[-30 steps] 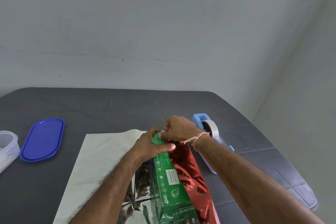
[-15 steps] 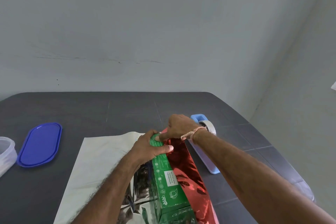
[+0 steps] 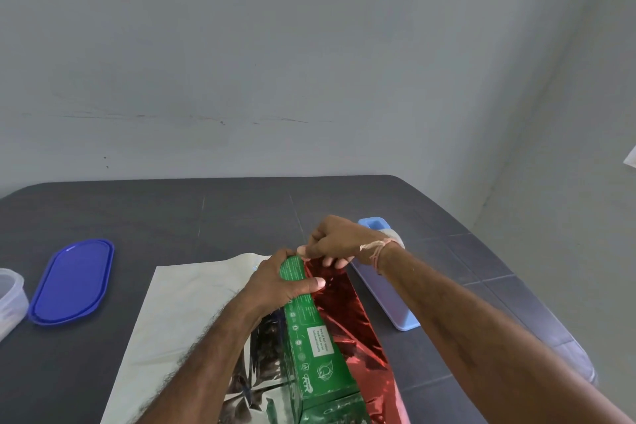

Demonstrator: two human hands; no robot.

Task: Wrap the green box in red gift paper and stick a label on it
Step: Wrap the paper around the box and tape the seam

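Where the dark grey table (image 3: 241,210) runs back to a pale wall (image 3: 309,62), a wide sheet of gift paper (image 3: 192,303) lies spread across the near middle. Its whitish back faces up on the left, with a mirror-silver patch close to the box, and its glossy red face shows on the right, where the sheet is pulled up along the box's side. On that sheet lies the green box (image 3: 311,341), long and narrow. Its long axis runs away from the person toward the wall, the far end leaning a little left and the near end cut off by the bottom edge of the view. A white printed panel shows on its upper face. Just right of the red flap, apart from it, a light blue tape dispenser (image 3: 389,296) lies on the table, partly behind the right wrist. Well off to the left rest a blue oval lid (image 3: 72,280) and, at the very edge, a clear plastic container (image 3: 10,299). The left hand (image 3: 275,286) clasps the far end of the box, fingers wrapped over it and the thumb laid across the top pointing right. The right hand (image 3: 337,241), fingers curled, pinches the top corner of the red paper right at that far end, close to the left fingertips. A thread bracelet (image 3: 378,248) circles the right wrist.
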